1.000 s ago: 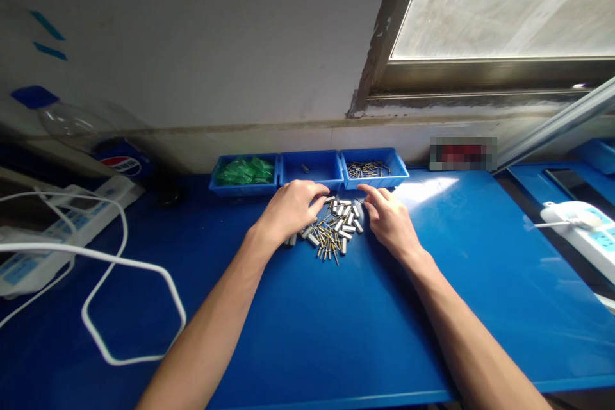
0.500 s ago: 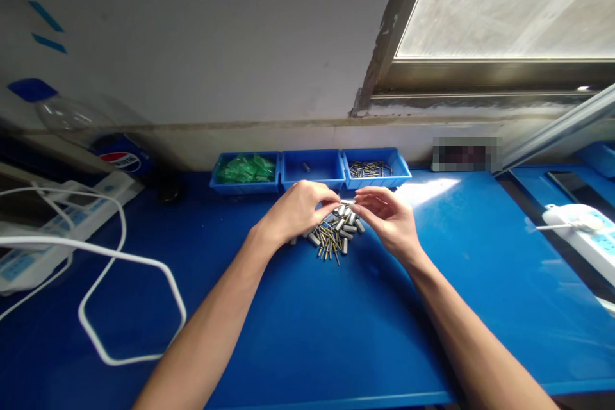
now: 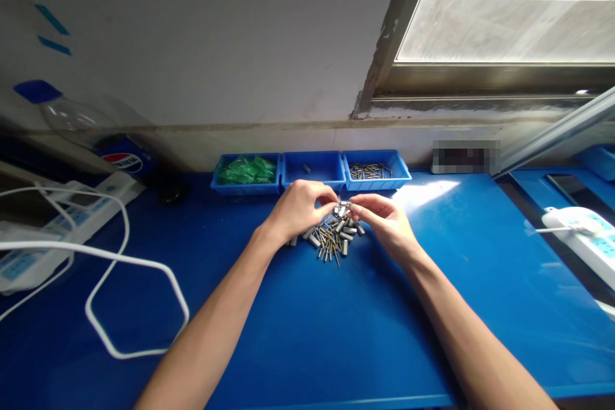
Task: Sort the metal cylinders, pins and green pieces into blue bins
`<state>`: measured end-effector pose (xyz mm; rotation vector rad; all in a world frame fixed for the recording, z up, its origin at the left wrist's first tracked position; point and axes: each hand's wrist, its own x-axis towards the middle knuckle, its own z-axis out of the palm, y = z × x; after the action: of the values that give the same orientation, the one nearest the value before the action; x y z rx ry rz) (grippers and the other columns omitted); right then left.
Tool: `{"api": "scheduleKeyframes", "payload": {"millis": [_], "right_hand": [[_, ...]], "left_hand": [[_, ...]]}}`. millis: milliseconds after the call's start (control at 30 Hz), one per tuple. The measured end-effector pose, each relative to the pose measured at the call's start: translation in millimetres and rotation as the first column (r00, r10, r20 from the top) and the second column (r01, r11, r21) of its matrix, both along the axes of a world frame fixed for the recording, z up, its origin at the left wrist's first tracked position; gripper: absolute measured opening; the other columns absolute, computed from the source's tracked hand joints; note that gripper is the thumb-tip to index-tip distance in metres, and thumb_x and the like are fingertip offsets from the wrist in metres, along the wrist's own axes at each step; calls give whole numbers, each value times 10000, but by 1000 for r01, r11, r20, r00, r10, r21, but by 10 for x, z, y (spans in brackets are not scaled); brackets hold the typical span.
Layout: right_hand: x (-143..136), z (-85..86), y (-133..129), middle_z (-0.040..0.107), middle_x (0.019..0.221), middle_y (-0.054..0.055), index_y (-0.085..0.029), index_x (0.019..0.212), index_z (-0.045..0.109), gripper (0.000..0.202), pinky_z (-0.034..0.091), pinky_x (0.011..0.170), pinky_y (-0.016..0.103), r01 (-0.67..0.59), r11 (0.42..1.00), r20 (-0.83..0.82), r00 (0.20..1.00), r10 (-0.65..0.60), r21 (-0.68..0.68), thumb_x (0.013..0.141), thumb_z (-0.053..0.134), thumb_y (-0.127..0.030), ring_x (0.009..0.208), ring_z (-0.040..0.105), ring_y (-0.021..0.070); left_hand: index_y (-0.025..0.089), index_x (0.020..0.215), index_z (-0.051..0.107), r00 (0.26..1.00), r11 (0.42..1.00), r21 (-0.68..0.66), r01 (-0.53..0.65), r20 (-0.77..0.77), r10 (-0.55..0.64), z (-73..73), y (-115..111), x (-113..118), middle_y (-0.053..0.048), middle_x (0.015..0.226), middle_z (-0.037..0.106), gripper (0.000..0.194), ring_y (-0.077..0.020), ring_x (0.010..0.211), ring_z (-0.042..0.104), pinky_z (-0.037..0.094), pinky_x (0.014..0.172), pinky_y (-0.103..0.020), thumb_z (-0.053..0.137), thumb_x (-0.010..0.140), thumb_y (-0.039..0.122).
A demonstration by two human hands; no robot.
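My left hand (image 3: 302, 208) is closed in a pinch above a pile of small metal parts. My right hand (image 3: 384, 221) pinches from the other side, its fingertips close to the left ones. Between both sets of fingertips is a small silver metal cylinder (image 3: 344, 204); its details are too small to tell. Beneath lie several loose silver cylinders (image 3: 344, 247) mixed with thin brass-and-steel pins (image 3: 329, 243). My left hand hides part of the pile.
Three blue bins line the wall: one with green plastic bags (image 3: 247, 170), one with a single metal piece (image 3: 306, 168), one with pins (image 3: 369, 171). A white cable (image 3: 134, 261) and Pepsi bottle (image 3: 125, 155) are left; a power strip (image 3: 586, 230) is right.
My right hand has shifted slightly left and down, bringing its fingertips closer to the left hand. The left hand stays nearly in place; the view has moved slightly.
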<state>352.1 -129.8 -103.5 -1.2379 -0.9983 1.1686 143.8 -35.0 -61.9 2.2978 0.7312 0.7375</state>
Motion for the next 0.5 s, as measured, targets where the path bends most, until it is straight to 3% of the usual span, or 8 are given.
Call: {"api": "scheduleKeyframes", "payload": {"millis": [167,267,367,500], "right_hand": [[9,-32,1,828,921,48,-241,1033,818,315,636,889,429,66,997,32,997,-67,35,807,901,-445,862,782,239],[13,-37,11,807,1234,61,-295,1209,772,412,599,1065,500,154,979,-21,988,-153,135,828,890,-402,1135,774,288],[23,-37,20,636,1542,56,-354,1410,659,585,526,1182,534,145,972,-20,989,-144,187,861,861,-392,1354,671,303],[38,-47,21,632,1542,78,-333,1374,681,516,551,1139,535,121,978,29,991,-127,171,888,831,-419,1296,705,313]], "left_hand": [[188,904,807,994,997,-12,-75,-77,74,-2,-16,0,-35,857,811,81,-185,773,753,559,718,-267,732,879,172],[208,941,795,975,990,-29,-137,-178,130,-30,-41,16,-27,839,805,105,-195,762,751,552,681,-261,731,864,176],[233,956,770,945,982,39,-187,-267,191,-90,-87,71,-25,855,804,153,-207,754,751,537,655,-266,737,831,152],[256,972,736,891,966,144,-215,-375,254,-161,-178,177,-29,818,786,188,-235,769,760,536,679,-280,694,844,125]]}}
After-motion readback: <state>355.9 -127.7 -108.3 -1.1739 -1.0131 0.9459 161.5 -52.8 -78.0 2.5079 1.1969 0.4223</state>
